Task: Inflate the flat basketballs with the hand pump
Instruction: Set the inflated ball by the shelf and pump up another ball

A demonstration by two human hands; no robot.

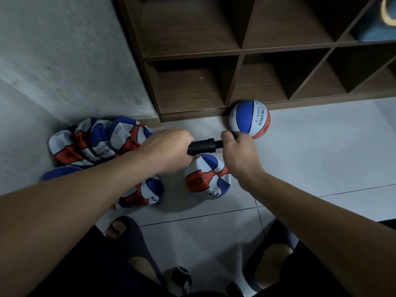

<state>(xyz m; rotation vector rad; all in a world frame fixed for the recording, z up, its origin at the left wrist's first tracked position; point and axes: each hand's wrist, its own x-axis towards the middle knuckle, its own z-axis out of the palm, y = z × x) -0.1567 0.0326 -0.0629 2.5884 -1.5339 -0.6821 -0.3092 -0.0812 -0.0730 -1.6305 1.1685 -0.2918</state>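
Observation:
A black hand pump (203, 147) lies level between my hands above the floor. My left hand (169, 150) grips its barrel, and my right hand (240, 153) grips the handle end. Just below the pump sits a partly flat red, white and blue basketball (206, 179). Whether the pump's needle is in that ball is hidden by my left hand. A round, inflated ball (249, 118) rests against the shelf base. Several flat balls (96, 140) lie heaped at the left by the wall, with another flat ball (147, 194) under my left forearm.
A dark wooden cubby shelf (235, 52) stands ahead on the tiled floor. A grey concrete wall (64, 61) closes the left side. My feet in dark slippers (126, 236) are at the bottom. A small grey and black object (177, 279) lies between them.

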